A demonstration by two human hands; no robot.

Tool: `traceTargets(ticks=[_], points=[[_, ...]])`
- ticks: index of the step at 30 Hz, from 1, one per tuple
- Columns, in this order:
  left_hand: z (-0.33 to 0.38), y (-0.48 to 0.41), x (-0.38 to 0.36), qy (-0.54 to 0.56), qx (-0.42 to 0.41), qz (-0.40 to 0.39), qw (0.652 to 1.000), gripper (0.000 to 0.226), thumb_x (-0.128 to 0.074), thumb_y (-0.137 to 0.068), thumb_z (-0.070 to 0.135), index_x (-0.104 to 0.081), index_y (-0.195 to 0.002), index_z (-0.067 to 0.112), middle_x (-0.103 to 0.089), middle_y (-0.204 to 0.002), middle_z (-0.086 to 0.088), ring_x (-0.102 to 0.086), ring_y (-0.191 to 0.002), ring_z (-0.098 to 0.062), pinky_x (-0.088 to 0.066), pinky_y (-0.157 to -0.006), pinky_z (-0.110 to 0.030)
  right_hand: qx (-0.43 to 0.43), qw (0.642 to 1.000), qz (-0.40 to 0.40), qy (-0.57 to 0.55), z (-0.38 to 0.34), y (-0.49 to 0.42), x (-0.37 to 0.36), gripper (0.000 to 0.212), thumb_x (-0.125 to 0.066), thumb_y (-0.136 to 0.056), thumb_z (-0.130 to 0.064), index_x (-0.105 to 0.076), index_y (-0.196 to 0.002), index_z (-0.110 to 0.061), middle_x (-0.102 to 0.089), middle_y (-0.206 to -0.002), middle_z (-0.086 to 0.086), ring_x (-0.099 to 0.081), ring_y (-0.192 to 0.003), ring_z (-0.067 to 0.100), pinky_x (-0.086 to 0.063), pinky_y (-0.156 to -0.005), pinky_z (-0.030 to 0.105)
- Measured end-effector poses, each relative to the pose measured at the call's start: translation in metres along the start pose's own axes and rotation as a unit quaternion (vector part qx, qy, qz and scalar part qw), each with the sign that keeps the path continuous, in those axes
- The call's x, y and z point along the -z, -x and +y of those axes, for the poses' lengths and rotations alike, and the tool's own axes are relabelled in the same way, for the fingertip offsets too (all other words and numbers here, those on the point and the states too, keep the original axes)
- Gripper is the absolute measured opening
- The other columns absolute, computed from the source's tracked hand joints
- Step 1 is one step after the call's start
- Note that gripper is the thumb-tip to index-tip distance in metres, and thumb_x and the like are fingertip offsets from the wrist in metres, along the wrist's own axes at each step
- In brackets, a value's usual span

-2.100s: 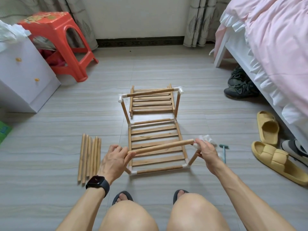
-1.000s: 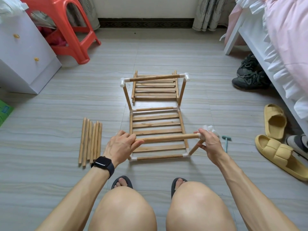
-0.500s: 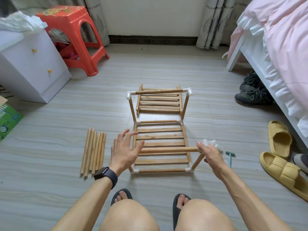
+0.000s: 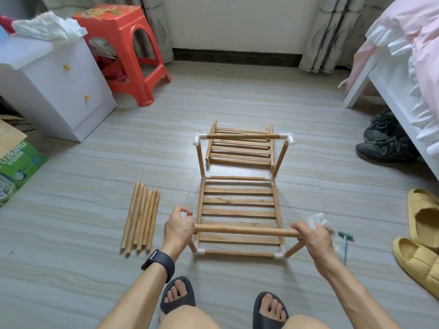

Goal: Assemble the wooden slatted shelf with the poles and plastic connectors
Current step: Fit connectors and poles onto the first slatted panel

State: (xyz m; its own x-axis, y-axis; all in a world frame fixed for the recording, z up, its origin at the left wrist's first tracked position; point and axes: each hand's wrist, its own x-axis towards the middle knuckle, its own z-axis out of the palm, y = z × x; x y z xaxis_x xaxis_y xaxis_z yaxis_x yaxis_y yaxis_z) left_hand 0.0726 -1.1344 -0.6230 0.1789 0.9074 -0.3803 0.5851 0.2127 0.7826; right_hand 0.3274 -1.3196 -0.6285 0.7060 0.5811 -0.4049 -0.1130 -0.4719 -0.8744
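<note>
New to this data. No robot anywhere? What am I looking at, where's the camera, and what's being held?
There is no robot here: a person is working with bare hands. The single view comes from a camera worn on the head, looking forward and down at the floor.

On the floor lies a slatted shelf edged with poles and white plastic corners. Behind it is a stack of more slatted panels. To its left is a bundle of spare poles, and to its right a small green tool.

The left hand pinches a small white piece, probably a connector, at the left end of a pole held level above the shelf. The right hand grips that pole's other end.
</note>
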Motion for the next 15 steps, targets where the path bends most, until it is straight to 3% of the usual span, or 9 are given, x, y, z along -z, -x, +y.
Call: traceTargets(ticks=[3, 6, 13, 15], points=[[-0.001, -0.002, -0.003, -0.017, 0.003, 0.017, 1.000, 0.013, -0.046, -0.098, 0.009, -0.056, -0.103, 0.016, -0.062, -0.088, -0.008, -0.066, -0.078, -0.024, -0.055, -0.064, -0.036, 0.014, 0.999, -0.008, 0.030, -0.005, -0.002, -0.003, 0.033, -0.063, -0.083, -0.023, -0.051, -0.053, -0.015, -0.037, -0.079, 0.013, -0.051, -0.050, 0.010, -0.032, -0.061, 0.037], [-0.002, -0.007, -0.005, -0.026, 0.007, 0.029, 0.999, 0.015, -0.045, -0.096, 0.008, -0.055, -0.098, 0.018, -0.063, -0.087, -0.008, -0.067, -0.079, -0.027, -0.059, -0.071, -0.043, 0.008, 0.999, -0.001, 0.038, -0.006, -0.006, -0.003, 0.025, -0.060, -0.087, -0.012, -0.050, -0.066, -0.005, -0.039, -0.080, 0.017, -0.054, -0.040, 0.003, -0.032, -0.062, 0.037], [0.001, -0.017, 0.000, -0.044, 0.018, 0.021, 0.999, 0.013, -0.045, -0.096, 0.006, -0.054, -0.102, 0.013, -0.061, -0.087, -0.008, -0.066, -0.081, -0.027, -0.050, -0.062, -0.033, -0.010, 0.999, 0.009, 0.049, -0.010, -0.003, -0.007, 0.020, -0.059, -0.089, -0.011, -0.051, -0.072, -0.004, -0.042, -0.076, 0.014, -0.051, -0.036, 0.005, -0.033, -0.060, 0.033], [0.001, -0.019, 0.009, -0.047, 0.023, 0.014, 0.999, 0.013, -0.044, -0.097, 0.006, -0.054, -0.103, 0.013, -0.061, -0.086, -0.007, -0.066, -0.079, -0.024, -0.046, -0.058, -0.030, -0.007, 0.998, -0.010, 0.056, -0.011, 0.003, -0.013, 0.020, -0.060, -0.089, -0.016, -0.052, -0.074, -0.005, -0.045, -0.072, 0.010, -0.051, -0.043, 0.009, -0.035, -0.057, 0.031]])
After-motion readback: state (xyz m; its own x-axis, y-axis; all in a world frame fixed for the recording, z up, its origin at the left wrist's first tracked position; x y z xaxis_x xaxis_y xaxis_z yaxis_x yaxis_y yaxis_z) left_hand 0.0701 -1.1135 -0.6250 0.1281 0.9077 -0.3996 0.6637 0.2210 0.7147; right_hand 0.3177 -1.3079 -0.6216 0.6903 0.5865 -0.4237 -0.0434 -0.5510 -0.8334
